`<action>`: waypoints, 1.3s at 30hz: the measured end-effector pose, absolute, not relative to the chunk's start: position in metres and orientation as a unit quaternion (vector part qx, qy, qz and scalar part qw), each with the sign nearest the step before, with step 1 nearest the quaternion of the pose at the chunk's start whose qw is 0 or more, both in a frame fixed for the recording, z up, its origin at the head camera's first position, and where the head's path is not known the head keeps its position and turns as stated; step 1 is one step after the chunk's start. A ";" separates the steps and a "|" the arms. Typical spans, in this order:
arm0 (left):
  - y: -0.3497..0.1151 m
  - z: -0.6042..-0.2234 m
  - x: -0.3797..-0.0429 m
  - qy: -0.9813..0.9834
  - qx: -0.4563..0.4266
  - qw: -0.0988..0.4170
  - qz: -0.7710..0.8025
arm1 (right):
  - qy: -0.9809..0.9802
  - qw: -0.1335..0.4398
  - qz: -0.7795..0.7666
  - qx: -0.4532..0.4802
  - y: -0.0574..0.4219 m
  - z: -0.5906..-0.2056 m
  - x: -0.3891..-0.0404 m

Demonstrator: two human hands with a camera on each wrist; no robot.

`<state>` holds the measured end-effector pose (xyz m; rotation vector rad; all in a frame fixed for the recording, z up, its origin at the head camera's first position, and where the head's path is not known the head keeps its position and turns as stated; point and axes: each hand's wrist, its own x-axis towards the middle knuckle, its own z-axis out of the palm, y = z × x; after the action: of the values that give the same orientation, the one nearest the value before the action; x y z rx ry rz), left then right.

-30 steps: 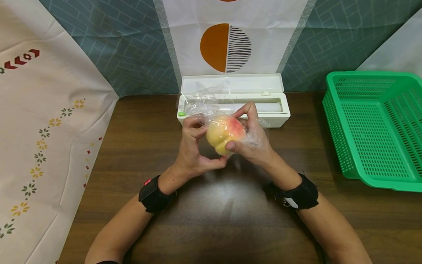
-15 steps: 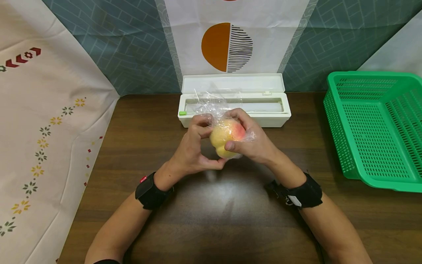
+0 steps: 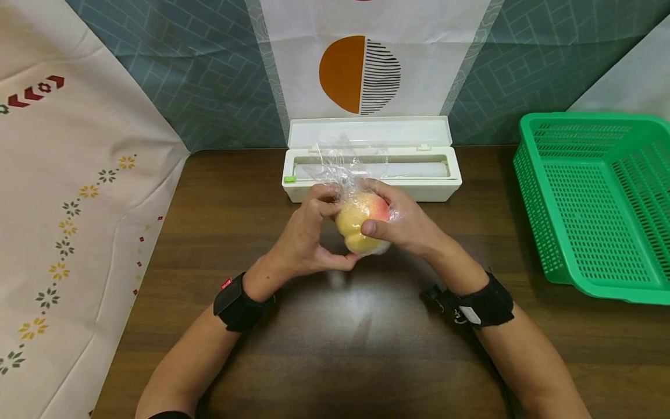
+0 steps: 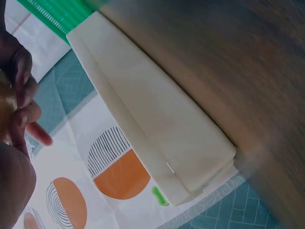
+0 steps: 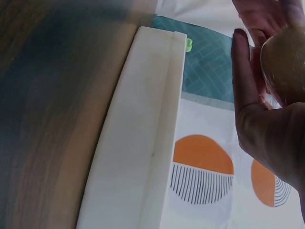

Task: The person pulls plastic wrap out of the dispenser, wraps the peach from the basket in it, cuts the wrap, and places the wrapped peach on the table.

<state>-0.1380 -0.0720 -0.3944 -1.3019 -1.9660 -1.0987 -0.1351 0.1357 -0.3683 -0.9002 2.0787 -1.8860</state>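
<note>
Between both hands, a yellow peach [image 3: 361,224] with a red blush is held above the table, wrapped in clear plastic wrap [image 3: 342,166] whose loose end sticks up on its far side. My left hand [image 3: 309,233] grips the wrapped peach from the left, index finger and thumb curled about it. From the right, my right hand [image 3: 410,227] holds it with the thumb across the front and fingers behind. In the right wrist view the peach [image 5: 286,64] shows beside the right hand [image 5: 274,133]. The left wrist view catches only its edge near the left hand [image 4: 14,176].
Behind the hands stands a white plastic wrap dispenser [image 3: 434,191], lid raised, a roll inside and a green tab at its left end. A green basket [image 3: 555,233] sits at the right on the wooden table [image 3: 335,361]. Patterned cloth [image 3: 199,75] hangs behind.
The peach and both hands have shifted slightly right and nearer. My right fingers have drawn in from a raised pinch to lie along the peach, and the loose wrap at right is gathered closer.
</note>
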 end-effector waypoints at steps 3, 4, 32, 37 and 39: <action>-0.074 -0.394 -0.138 -0.729 -0.489 0.258 -0.403 | 0.696 0.107 -0.639 -0.309 0.136 -0.369 -0.137; -0.074 -0.394 -0.138 -0.729 -0.493 0.255 -0.401 | 0.694 0.110 -0.641 -0.309 0.136 -0.370 -0.137; -0.065 -0.375 -0.128 -0.687 -0.494 0.230 -0.480 | 0.536 0.137 -0.800 -0.235 0.124 -0.373 -0.126; -0.064 -0.357 -0.119 -0.640 -0.456 0.189 -0.589 | 0.501 0.141 -0.823 -0.226 0.122 -0.371 -0.124; -0.065 -0.357 -0.118 -0.613 -0.438 0.161 -0.638 | 0.486 0.147 -0.828 -0.237 0.124 -0.373 -0.125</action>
<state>-0.1178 -0.0645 -0.3568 -1.2503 -1.7506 -1.8212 -0.1253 0.1236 -0.3735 -0.6829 1.3972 -2.3841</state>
